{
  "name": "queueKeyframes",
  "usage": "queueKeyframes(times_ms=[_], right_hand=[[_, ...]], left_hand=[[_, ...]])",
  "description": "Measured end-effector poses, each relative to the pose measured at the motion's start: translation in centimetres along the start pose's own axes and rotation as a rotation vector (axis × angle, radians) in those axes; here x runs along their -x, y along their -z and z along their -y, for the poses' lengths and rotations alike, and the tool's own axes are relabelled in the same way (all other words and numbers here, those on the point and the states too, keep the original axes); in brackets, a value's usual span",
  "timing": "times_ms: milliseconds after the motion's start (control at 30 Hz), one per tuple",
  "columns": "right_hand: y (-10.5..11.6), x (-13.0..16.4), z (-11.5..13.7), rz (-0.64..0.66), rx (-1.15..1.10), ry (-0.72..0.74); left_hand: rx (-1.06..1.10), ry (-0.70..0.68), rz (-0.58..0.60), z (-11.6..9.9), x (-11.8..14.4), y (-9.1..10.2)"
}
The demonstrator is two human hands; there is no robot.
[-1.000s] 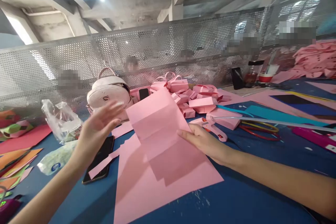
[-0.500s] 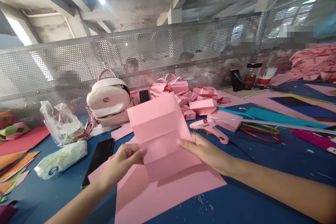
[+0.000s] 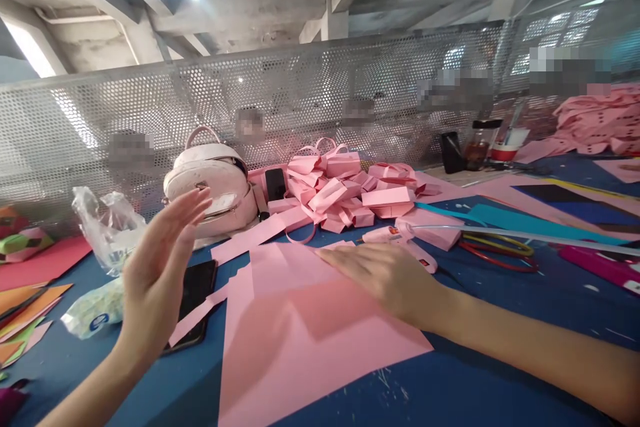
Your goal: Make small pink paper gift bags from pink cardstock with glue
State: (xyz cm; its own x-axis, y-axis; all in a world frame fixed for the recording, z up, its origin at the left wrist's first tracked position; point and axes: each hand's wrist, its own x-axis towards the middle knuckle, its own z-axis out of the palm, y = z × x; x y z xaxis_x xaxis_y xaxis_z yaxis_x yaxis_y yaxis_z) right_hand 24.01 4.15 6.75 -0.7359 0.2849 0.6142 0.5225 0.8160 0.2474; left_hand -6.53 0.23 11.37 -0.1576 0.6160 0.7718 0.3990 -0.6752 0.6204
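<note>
My left hand (image 3: 163,260) is raised with its fingers stretched out, holding nothing, in front of the white backpack and the plastic bag. My right hand (image 3: 380,273) lies over a creased pink paper sheet (image 3: 285,263), its fingers extended across the sheet's right side; the thumb is hidden. Under this sheet is a larger pink paper (image 3: 280,360), flat on the blue table. Just behind my right hand lies a pink hot glue gun (image 3: 387,235), partly covered by the hand. Narrow pink strips (image 3: 200,315) lie at the left, one across a black phone (image 3: 200,280).
Behind the paper is a heap of folded pink paper pieces (image 3: 340,190). A white backpack (image 3: 210,177) and a plastic bag (image 3: 107,223) stand at the left. Teal sheets (image 3: 540,223) and coiled cords (image 3: 500,253) lie right. A perforated metal screen (image 3: 300,93) runs along the back.
The creased sheet, held up between both hands before, is now down on the larger paper. My left hand has let go and moved left and up; my right hand has turned palm down.
</note>
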Motion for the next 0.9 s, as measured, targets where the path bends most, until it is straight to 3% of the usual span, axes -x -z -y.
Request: queueKeyframes(times_ms=[33, 133, 167, 267, 367, 500, 667, 767, 900], right_hand=[[-0.3, 0.0, 0.4, 0.007, 0.064, 0.035], [-1.6, 0.3, 1.8, 0.035, 0.135, 0.112], [-2.1, 0.6, 2.2, 0.044, 0.134, 0.135], [-3.2, 1.7, 3.5, 0.100, 0.109, 0.174], [-3.5, 3.0, 4.0, 0.177, 0.068, 0.190], [-3.0, 4.2, 3.5, 0.236, 0.023, 0.237], [-2.0, 4.5, 1.9, 0.284, -0.069, 0.300], [-1.8, 4.2, 1.1, 0.325, -0.117, 0.265], [-2.0, 3.4, 0.2, 0.460, -0.232, 0.197]], left_hand=[[-0.104, -0.130, 0.023, -0.8, 0.5, 0.0], [-0.520, -0.567, 0.484, -1.8, 3.6, -0.9], [-0.639, -0.669, 0.571, -1.6, 5.0, -1.5], [-0.872, -0.749, 0.740, 0.6, 8.9, -3.2], [-0.921, -0.783, 0.914, 3.1, 11.5, -4.0], [-0.912, -0.780, 0.928, 4.2, 12.4, -3.8], [-0.689, -0.839, 0.745, 3.2, 11.6, -3.2], [-0.540, -0.756, 0.740, 3.1, 10.9, -2.9], [-0.513, -0.565, 0.789, 2.9, 10.1, -3.1]])
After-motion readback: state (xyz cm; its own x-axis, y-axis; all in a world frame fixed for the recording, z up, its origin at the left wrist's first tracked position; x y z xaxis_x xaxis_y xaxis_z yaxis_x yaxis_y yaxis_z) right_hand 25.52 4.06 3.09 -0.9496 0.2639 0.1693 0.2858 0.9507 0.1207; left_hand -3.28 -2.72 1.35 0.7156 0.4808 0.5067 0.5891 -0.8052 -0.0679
